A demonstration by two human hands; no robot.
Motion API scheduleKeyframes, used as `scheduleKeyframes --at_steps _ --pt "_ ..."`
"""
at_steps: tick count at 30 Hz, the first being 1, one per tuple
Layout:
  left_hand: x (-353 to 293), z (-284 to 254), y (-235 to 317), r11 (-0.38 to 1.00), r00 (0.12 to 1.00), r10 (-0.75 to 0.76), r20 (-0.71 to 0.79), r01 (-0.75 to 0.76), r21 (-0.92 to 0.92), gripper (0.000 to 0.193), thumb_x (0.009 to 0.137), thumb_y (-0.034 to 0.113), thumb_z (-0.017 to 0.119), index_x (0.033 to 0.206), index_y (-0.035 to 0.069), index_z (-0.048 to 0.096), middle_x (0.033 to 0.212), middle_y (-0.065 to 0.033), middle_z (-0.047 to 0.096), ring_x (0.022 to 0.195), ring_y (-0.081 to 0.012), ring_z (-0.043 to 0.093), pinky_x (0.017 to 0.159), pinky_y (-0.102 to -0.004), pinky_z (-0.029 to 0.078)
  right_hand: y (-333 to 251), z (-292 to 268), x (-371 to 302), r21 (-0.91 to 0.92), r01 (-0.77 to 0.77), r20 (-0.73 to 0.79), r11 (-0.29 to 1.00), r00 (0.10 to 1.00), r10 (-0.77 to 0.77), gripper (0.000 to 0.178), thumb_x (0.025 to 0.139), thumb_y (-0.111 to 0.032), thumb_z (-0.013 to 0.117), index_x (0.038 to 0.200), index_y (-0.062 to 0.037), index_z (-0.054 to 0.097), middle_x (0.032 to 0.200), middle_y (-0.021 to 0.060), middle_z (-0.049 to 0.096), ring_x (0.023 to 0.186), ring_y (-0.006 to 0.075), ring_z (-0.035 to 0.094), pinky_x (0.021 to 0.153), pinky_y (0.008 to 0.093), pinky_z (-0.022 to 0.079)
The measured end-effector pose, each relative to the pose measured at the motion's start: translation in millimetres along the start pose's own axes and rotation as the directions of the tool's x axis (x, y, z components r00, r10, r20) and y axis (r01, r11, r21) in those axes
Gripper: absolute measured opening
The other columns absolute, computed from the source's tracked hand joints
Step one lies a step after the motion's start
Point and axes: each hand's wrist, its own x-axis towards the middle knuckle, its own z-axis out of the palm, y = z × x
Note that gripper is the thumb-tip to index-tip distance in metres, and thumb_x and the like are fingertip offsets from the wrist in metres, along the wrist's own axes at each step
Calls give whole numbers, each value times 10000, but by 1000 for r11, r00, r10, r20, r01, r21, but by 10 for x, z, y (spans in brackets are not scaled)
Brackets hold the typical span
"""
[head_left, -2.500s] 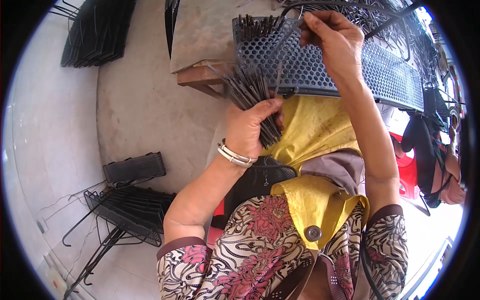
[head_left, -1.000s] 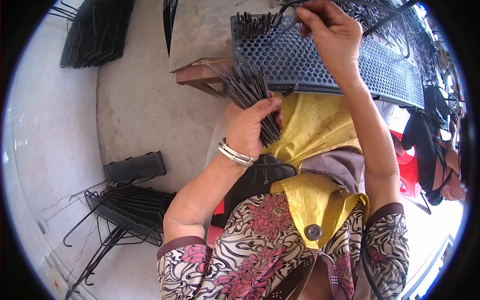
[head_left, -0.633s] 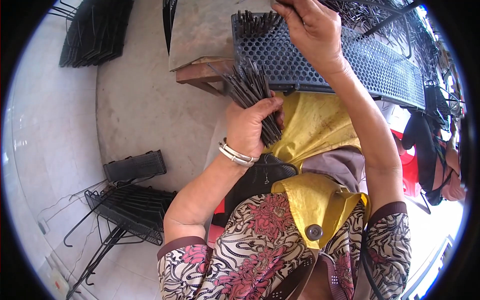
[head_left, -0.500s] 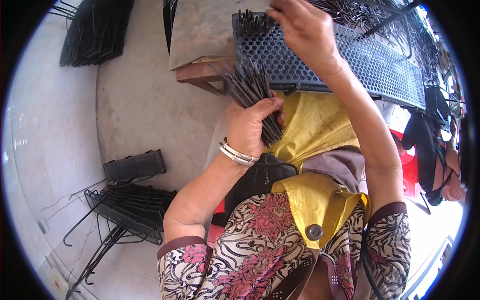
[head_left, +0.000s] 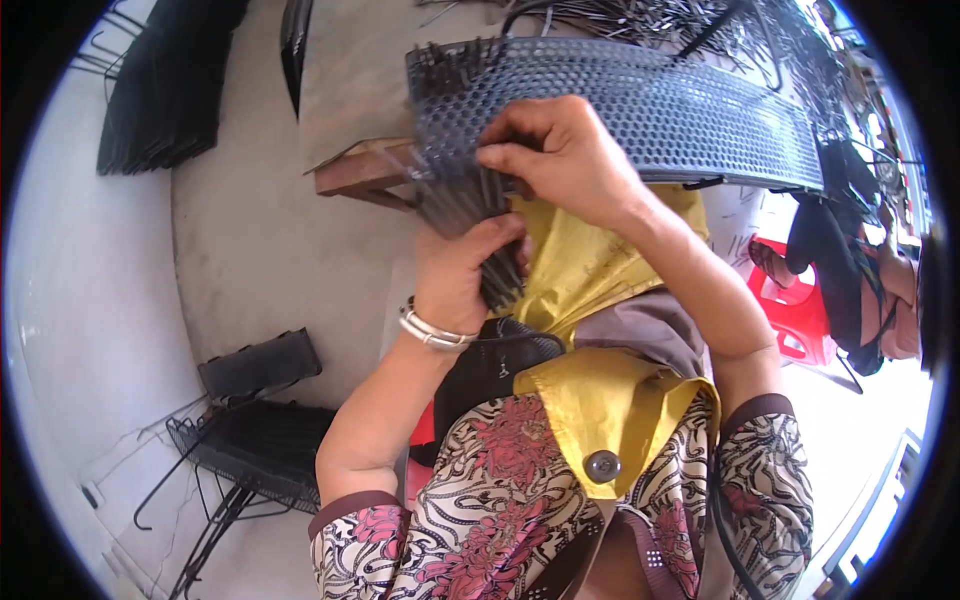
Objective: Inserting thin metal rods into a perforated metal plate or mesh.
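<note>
My left hand [head_left: 462, 268] is wrapped round a thick bundle of thin dark rods [head_left: 450, 200], their upper ends slanting away from me and smeared by motion. Just beside those upper ends is my right hand [head_left: 570, 160], its thumb and fingers drawn together in a pinch. Whether a rod sits between these fingertips cannot be made out. Beyond both hands stretches a long black panel with a honeycomb of holes [head_left: 640, 115]. More short dark rods [head_left: 450, 65] stand in the holes at its far left corner.
Many loose rods [head_left: 650, 25] lie heaped behind the panel. A board-topped table with a brown edge [head_left: 365, 172] is at the left. Black racks stand lower left [head_left: 250, 450] and upper left [head_left: 175, 85]. A person [head_left: 850, 290] sits at the right near a red stool [head_left: 790, 310].
My right hand has come back toward me from the panel's far left corner to the top of the bundle. The whole view has shifted a little, and my left hand keeps its hold.
</note>
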Motion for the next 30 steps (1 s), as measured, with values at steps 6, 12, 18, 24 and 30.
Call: scheduleKeyframes --at_steps 6,12,18,24,30 --pt "12 -32 27 999 997 0 -75 2 37 139 730 39 572 858 0 533 684 -78 558 539 -167 558 463 -264 470 58 81 -155 149 -72 -102 986 991 88 110 745 -48 617 818 24 578 602 0 541 509 26 465 447 176 373" --pt "-6 -37 30 1000 997 13 -79 -11 27 138 733 45 577 851 -20 551 683 -95 576 554 -181 572 483 -274 478 47 -32 -127 145 -72 -83 987 993 84 85 726 -44 632 768 16 588 603 11 564 487 42 495 423 181 400" --pt "-19 -43 17 995 991 67 -112 -58 76 118 734 24 585 831 -43 581 678 -112 599 576 -194 595 516 -277 494 51 -104 -95 223 -177 -39 959 981 190 71 726 -17 619 781 22 601 609 35 570 480 70 511 438 194 417" --pt "-27 -60 -12 991 974 130 -187 -127 27 85 730 10 584 795 -28 545 690 -108 588 580 -193 583 511 -280 492 -1 -281 52 162 29 -367 986 930 33 83 750 -6 586 823 29 606 644 53 581 517 84 523 499 200 441" --pt "12 -25 -37 995 982 73 -177 -83 -50 85 725 15 599 782 -8 539 658 -90 574 560 -183 571 486 -284 485 -31 -106 376 -28 366 -537 930 779 -323 105 753 -40 603 838 21 603 673 54 594 559 107 546 517 225 441"
